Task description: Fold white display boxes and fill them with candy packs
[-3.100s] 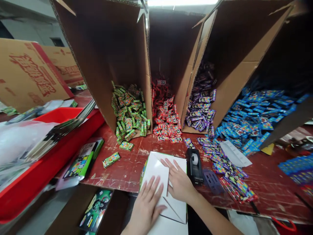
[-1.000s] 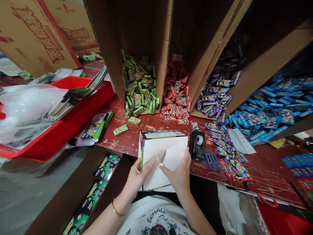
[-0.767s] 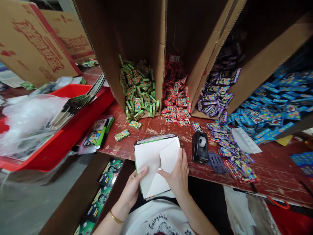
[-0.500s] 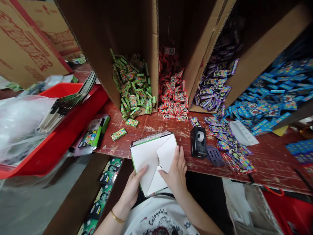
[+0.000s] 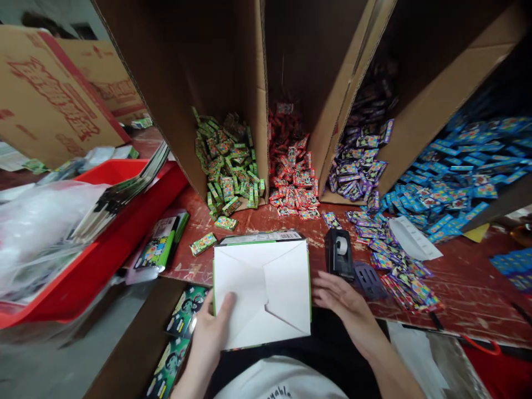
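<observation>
A white folded carton with green edges [image 5: 261,291] is held at the near edge of the red table [image 5: 457,293], its interlocked bottom flaps facing me. My left hand [image 5: 211,332] grips its lower left corner, thumb on the white flap. My right hand [image 5: 338,296] is off the carton, just to its right, fingers spread, close to the black tape dispenser [image 5: 338,254].
Tilted cardboard boxes hold green packets [image 5: 226,166], red packets [image 5: 293,172], purple packets [image 5: 357,166] and blue packets [image 5: 453,172]. Loose purple packets [image 5: 394,266] spill over the table. A red bin [image 5: 103,238] with flat cartons and plastic stands left. A box of finished cartons [image 5: 178,332] sits below.
The carton has been turned square and lifted toward me. My right hand has let go of its flaps and moved right, toward the tape dispenser. My left hand still holds it.
</observation>
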### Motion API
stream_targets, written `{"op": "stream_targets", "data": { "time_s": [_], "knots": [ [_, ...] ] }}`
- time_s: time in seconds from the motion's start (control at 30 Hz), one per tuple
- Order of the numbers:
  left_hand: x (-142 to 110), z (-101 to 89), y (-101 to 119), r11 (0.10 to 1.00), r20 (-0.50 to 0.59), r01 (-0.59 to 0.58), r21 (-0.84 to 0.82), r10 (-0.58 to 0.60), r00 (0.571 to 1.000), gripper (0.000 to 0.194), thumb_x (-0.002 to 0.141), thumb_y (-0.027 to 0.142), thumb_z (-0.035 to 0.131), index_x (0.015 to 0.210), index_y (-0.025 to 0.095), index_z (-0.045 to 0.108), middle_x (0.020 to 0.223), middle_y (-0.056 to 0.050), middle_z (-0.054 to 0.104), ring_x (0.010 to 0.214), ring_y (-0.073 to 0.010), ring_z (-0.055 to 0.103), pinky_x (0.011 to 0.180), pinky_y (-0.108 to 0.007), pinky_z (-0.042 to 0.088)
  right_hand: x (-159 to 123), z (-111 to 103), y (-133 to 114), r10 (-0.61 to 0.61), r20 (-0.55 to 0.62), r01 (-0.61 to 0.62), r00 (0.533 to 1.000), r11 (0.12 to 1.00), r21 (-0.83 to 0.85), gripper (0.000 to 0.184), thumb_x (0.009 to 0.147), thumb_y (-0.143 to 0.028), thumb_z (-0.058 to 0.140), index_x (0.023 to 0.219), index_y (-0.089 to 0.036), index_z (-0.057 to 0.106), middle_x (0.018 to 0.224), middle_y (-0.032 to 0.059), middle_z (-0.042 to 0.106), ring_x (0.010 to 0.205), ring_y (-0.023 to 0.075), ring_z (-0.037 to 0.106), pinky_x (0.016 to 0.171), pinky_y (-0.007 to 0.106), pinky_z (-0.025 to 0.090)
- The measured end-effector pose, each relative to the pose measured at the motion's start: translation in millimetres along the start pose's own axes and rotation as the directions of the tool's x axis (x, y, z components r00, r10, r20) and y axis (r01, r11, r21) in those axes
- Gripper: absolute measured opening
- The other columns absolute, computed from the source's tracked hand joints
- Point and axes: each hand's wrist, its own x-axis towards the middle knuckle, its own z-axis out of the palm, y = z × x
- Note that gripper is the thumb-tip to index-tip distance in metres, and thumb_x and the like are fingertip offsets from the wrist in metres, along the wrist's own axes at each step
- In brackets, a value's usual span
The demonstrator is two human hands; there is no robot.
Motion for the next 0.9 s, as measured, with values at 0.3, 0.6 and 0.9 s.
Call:
{"op": "stream_targets", "data": {
  "time_s": [0.3, 0.6, 0.9],
  "knots": [
    [19.4, 3.6, 64.5, 0.968, 0.093, -0.232, -0.095, 0.240, 0.966, 0.076, 0.050, 0.038, 0.088, 0.117, 0.015, 0.059, 0.117, -0.013, 0.066, 0.103, -0.0281, 0.065, 0.087, -0.036, 0.056, 16.7, 70.3, -10.8, -0.272, -0.217, 0.250, 0.938, 0.960, -0.123, 0.077, 0.063, -0.045, 0.079, 0.129, -0.023, 0.048, 0.133, 0.0132, 0.055, 0.121, 0.0296, 0.052, 0.101, 0.048, 0.044],
    [31.5, 13.8, 47.1, 0.942, 0.010, -0.324, 0.088, 0.325, 0.946, 0.076, 0.053, 0.034, 0.086, 0.119, 0.013, 0.055, 0.125, -0.016, 0.061, 0.114, -0.0299, 0.059, 0.100, -0.044, 0.048, 55.1, 88.2, -10.1, -0.052, -0.085, 0.065, 0.995, 0.985, 0.159, 0.045, 0.063, -0.044, 0.079, 0.096, -0.015, 0.065, 0.088, 0.0067, 0.073, 0.077, 0.0233, 0.066, 0.070, 0.037, 0.055],
    [15.6, -8.8, 72.5, 0.907, 0.115, 0.068, -0.416, -0.022, 0.993, 0.073, 0.063, 0.052, 0.077, 0.124, 0.018, 0.055, 0.104, -0.012, 0.071, 0.091, -0.0322, 0.068, 0.076, -0.041, 0.060, 19.7, 80.9, -37.5, -0.234, 0.274, 0.007, 0.933, 0.772, 0.636, 0.072, 0.057, -0.060, 0.079, 0.117, -0.023, 0.061, 0.123, 0.0131, 0.063, 0.114, 0.0291, 0.058, 0.090, 0.042, 0.047]
  ]
}}
